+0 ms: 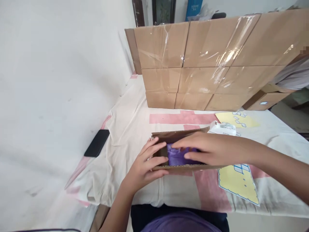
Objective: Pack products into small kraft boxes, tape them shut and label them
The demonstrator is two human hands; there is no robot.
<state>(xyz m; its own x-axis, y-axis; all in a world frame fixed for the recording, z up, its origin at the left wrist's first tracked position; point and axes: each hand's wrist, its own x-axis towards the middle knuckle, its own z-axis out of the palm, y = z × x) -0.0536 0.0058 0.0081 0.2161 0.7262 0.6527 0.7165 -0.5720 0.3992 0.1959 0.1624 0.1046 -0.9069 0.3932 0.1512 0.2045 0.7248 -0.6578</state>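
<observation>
A small open cardboard box (185, 168) sits on the cloth in front of me. Inside it lies a purple plastic-wrapped package (177, 158), partly covered by fingers. My left hand (146, 161) grips the box's left end, its thumb low along the near wall and its other fingers over the edge. From the right, my right hand (205, 146) reaches over the box with fingers stretched apart, the tips resting on the package. Just behind the box's right end is a white plastic object (223, 128), whose kind I cannot make out.
A wall of taped cardboard boxes (202, 77) stands across the table's back. Near the white wall at left lies a black phone (97, 143). Yellow printed sheets (238, 185) lie at right. Beyond, at the right edge, a person's sleeve (293, 75) shows beside another box (265, 98).
</observation>
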